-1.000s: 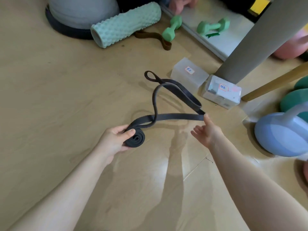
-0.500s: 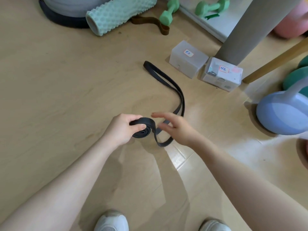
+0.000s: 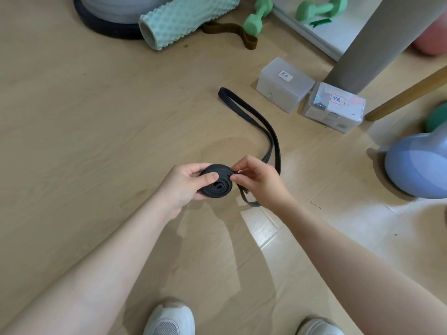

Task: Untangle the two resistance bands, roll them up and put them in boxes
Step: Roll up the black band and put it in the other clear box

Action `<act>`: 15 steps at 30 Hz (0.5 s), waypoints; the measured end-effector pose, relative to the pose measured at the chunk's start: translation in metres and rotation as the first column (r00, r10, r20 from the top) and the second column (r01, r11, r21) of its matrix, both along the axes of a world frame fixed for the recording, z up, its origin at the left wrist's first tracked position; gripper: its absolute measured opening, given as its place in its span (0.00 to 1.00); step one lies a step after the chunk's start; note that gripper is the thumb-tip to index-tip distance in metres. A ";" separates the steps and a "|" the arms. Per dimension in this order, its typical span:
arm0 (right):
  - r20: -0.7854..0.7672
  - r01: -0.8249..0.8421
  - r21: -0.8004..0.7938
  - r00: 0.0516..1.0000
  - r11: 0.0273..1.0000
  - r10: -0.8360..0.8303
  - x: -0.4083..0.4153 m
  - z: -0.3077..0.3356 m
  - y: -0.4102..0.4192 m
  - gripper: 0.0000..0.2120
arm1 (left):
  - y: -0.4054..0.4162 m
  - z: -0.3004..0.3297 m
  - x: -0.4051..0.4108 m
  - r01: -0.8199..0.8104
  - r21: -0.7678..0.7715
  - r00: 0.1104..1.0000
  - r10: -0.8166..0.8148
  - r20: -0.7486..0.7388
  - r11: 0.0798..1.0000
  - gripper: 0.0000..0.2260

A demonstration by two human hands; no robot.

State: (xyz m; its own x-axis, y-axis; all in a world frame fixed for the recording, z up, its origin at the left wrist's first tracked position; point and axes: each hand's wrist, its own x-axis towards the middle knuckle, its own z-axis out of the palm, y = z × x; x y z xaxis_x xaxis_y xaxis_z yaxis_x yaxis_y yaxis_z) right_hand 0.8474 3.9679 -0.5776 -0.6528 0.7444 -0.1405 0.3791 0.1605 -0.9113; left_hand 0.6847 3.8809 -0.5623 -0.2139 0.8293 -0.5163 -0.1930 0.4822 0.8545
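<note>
Matte black rubbery resistance band (image 3: 251, 122), flat strap half coiled into a tight spiral, left hand (image 3: 186, 187) gripping the coil, right hand (image 3: 258, 181) pinching its edge, loose loop trailing across wood-grain floor (image 3: 96, 117) toward two frosted plastic boxes (image 3: 285, 84)

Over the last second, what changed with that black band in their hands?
The right hand came in from the stretched band to pinch it beside the coil. The black band is wound thicker, and its loose loop now lies flat on the floor. The left hand kept gripping the coil; both boxes stayed put.
</note>
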 end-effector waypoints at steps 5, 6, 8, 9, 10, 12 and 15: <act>-0.144 0.066 -0.272 0.984 0.960 -0.108 0.001 0.000 -0.008 0.07 | 0.004 -0.007 0.007 -0.136 0.007 0.987 0.135 0.090 0.991 0.09; -0.157 0.054 -0.291 0.982 0.955 -0.103 0.002 0.001 -0.007 0.08 | 0.005 -0.008 0.009 -0.163 0.003 0.982 0.162 0.098 0.987 0.09; -0.139 0.040 -0.283 0.987 0.958 -0.082 0.003 0.001 -0.005 0.09 | 0.008 -0.009 0.012 -0.210 -0.006 0.972 0.209 0.105 0.978 0.10; -0.115 0.037 -0.260 0.991 0.965 -0.069 0.003 0.002 -0.004 0.09 | 0.010 -0.008 0.013 -0.227 -0.006 0.968 0.227 0.105 0.974 0.10; -0.094 0.041 -0.226 0.994 0.973 -0.064 0.002 0.003 -0.003 0.10 | 0.011 -0.008 0.014 -0.241 -0.005 0.965 0.240 0.103 0.971 0.12; -0.076 0.075 -0.153 0.993 0.985 -0.087 0.001 0.003 -0.001 0.10 | 0.014 -0.009 0.015 -0.254 0.005 0.961 0.252 0.111 0.967 0.15; -0.133 0.086 -0.177 0.985 0.981 -0.110 0.001 0.003 -0.001 0.10 | 0.015 -0.008 0.016 -0.248 0.014 0.959 0.243 0.144 0.969 0.12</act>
State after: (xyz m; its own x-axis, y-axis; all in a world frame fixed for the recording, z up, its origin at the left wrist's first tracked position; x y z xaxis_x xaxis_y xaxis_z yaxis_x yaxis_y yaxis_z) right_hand 0.8486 3.9671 -0.5742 -0.5999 0.7792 -0.1819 0.2510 -0.0326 -0.9674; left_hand 0.7007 3.8963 -0.5706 -0.3403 0.7769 -0.5297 -0.4209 0.3779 0.8246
